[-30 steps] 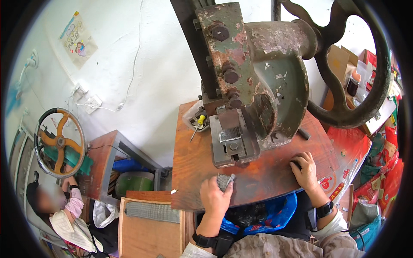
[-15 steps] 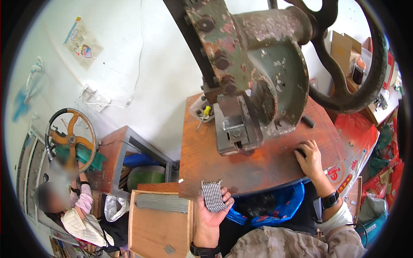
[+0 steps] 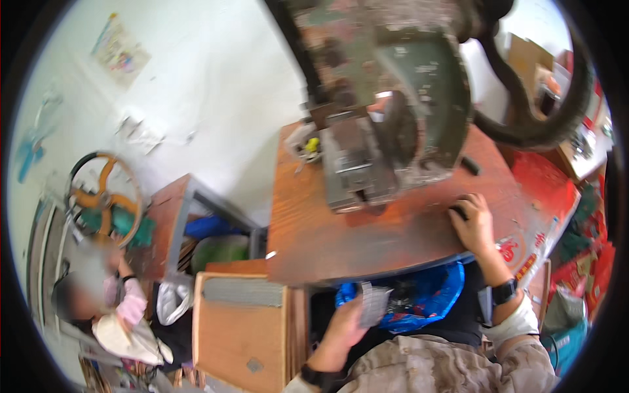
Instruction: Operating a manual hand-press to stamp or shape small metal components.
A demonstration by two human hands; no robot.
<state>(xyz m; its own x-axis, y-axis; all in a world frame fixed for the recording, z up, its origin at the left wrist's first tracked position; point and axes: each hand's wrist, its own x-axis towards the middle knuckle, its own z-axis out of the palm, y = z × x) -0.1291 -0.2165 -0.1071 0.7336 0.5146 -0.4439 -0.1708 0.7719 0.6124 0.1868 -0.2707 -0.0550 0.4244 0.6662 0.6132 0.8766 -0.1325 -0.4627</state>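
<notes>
My left hand [image 3: 342, 325] is closed on a stack of thin grey metal strips [image 3: 374, 305], held low in front of the table edge, beside a blue plastic bag [image 3: 427, 314]. Motion smears the stack a little. On the wooden table [image 3: 308, 242], my right hand [image 3: 476, 226] rests with its fingers curled. Something dark shows under those fingers, and I cannot make out what it is. Beyond both hands stands a worn green hand press [image 3: 429, 98] with a metal die block [image 3: 357, 160] at its base.
A wooden tray [image 3: 239, 334] at left holds a long row of grey strips [image 3: 242, 292] and a small grey piece [image 3: 254, 365]. A dark short rod [image 3: 470, 165] lies by the press. Another person [image 3: 124, 321] sits far left near a wheel [image 3: 105, 196]. Red bags [image 3: 540, 183] lie right.
My left hand has moved down and right with the metal strips, turning them from flat to tilted, towards the blue bag. The view has shifted slightly; my right hand stays on the table.
</notes>
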